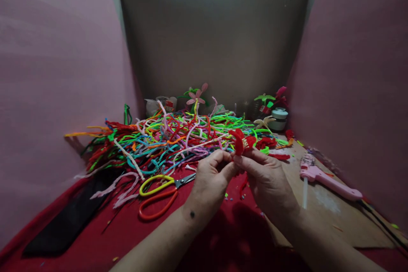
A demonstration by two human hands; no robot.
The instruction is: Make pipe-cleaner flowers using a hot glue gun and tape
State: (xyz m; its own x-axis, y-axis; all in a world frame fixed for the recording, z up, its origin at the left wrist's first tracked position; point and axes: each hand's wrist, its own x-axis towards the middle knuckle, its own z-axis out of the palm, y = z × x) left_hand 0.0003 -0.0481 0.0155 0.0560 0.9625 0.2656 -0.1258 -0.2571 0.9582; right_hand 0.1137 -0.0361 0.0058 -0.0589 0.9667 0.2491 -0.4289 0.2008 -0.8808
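Both hands meet near the middle of the view, around a red fuzzy flower (pixel 239 141) with small pale bits at its centre. My left hand (pixel 213 177) pinches the flower's base from the left, thumb and index finger pressed together. From the right, my right hand (pixel 266 178) closes its thumb and fingers on the same base. The flower stands just above the fingertips; its lower end is hidden by them. Behind the hands lies a large heap of coloured pipe cleaners (pixel 172 136). Scissors (pixel 159 195) with one yellow and one red handle lie left of my left hand.
A pink glue gun (pixel 331 182) with a cord lies on a brown board (pixel 353 225) at the right. A black flat object (pixel 63 221) is at the left. Pink walls flank the red cloth (pixel 149 246). Finished flowers and a lidded jar (pixel 279 119) stand at the back.
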